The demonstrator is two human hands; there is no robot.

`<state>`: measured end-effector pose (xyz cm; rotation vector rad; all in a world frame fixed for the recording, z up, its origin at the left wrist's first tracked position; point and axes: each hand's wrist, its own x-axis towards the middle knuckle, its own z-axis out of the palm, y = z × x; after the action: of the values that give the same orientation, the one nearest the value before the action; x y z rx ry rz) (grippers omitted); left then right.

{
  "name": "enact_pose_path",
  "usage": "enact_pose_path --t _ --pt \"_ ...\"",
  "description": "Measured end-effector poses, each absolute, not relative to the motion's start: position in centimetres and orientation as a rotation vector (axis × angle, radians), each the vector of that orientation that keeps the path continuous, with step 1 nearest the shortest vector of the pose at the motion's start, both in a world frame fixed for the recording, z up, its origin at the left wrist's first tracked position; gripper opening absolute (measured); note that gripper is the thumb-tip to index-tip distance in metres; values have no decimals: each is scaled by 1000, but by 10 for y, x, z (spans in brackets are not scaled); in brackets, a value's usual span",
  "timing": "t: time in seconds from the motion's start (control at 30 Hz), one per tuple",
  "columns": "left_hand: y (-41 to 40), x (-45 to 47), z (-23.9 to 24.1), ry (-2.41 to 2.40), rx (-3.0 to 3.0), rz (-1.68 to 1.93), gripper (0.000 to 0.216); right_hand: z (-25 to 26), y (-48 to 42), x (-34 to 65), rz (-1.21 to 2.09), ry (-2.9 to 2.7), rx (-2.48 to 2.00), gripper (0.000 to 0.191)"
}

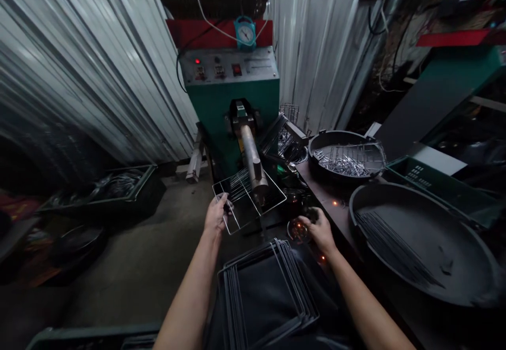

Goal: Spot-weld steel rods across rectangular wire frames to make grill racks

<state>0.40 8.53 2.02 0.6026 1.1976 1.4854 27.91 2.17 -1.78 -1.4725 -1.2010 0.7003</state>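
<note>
My left hand [216, 214] is closed on the left side of a rectangular wire frame [245, 223], thumb on top. The frame has crossing wires and sits tilted around the rounded metal electrode arm [253, 163] of a green spot welding machine [205, 105]. To the right, my right hand [319, 229] is curled, its thumb and fingers drawn together beside a small round dish [298, 231] with orange glints; anything between the fingertips is too dark to make out. Below both hands, a stack of rectangular wire frames [237, 308] lies on dark cloth over my lap.
At right stand a large black pan [466, 265] with long dark rods and a smaller pan [377, 173] with short metal pieces. A green crate [438, 192] is behind them. Another green bin [152, 186] sits on the left floor. A blue clock [245, 32] hangs on the machine.
</note>
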Motion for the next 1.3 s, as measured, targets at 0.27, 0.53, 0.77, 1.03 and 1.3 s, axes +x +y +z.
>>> enact_pose_path --t 0.27,0.53,0.77,1.03,1.3 --pt "-20 12 3 1214 692 1222 32 -82 8 305 1202 -450 -1262 19" --pt "-41 16 0 1157 775 1185 29 -48 4 307 1580 -216 -932 15" --pt "-46 14 6 1200 720 1201 32 -36 -5 304 1456 -443 -927 24" --pt "-61 -6 19 1320 725 1242 30 -93 -24 282 758 -1278 -1399 24" --pt "-62 -14 24 1360 767 1212 29 -15 -36 273 658 -2056 -1000 28"
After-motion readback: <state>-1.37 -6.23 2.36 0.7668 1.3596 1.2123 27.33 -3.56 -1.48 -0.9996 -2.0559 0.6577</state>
